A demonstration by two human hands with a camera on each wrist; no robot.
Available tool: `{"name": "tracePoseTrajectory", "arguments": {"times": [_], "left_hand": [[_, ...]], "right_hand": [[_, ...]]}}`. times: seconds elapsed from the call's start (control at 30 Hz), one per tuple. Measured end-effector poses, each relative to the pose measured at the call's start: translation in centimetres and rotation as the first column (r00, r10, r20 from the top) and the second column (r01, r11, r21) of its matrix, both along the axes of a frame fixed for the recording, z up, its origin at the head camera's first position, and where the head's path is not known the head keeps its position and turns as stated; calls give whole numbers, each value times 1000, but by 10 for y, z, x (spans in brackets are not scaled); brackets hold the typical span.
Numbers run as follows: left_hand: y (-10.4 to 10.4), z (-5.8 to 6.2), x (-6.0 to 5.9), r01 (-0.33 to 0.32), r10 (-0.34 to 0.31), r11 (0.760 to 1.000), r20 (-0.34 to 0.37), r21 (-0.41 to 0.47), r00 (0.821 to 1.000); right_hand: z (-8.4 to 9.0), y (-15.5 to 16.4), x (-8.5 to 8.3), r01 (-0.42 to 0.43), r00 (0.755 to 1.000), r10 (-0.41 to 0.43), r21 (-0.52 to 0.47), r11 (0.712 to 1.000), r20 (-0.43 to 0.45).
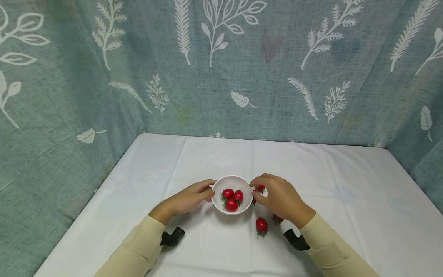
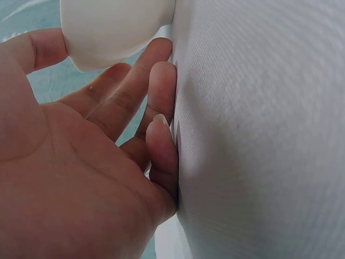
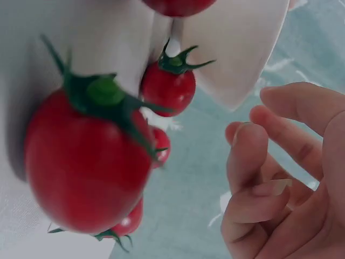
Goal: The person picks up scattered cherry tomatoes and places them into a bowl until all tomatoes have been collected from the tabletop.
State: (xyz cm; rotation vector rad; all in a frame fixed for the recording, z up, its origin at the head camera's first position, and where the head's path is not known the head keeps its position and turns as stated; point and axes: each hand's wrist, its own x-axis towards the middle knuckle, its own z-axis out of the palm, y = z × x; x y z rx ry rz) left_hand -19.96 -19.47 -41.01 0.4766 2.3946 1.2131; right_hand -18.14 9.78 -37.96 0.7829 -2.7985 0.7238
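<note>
Resting our left hand (image 1: 188,200) against the bowl (image 1: 232,181), we keep its fingers straight, touching the wall and gripping nothing. Our right hand (image 1: 280,198) hovers loosely curled and empty over tomatoes (image 1: 261,225) on the cloth (image 1: 346,200) just right of the bowl. Three tomatoes lie inside it.

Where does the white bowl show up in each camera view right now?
Head: white bowl at table centre, between both hands, tomatoes inside.
Left wrist: its outer wall at top left, against the thumb.
Right wrist: its outer wall at top right.
Shared landmark: the white tablecloth.
</note>
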Motion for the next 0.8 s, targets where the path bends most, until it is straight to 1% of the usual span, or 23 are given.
{"name": "tracePoseTrajectory", "arguments": {"times": [0.23,0.53,0.8], "left_hand": [[2,-1,0,-13,13,1000,16,-4,1000],[1,-2,-1,-19,19,1000,18,-9,1000],[0,-4,-2,-16,16,1000,13,-2,1000]], "right_hand": [[-8,3,-4,48,996,-52,55,997,74],[-13,4,-9,57,983,-77,122,991,168],[-17,2,-10,45,983,-67,128,991,171]]}}
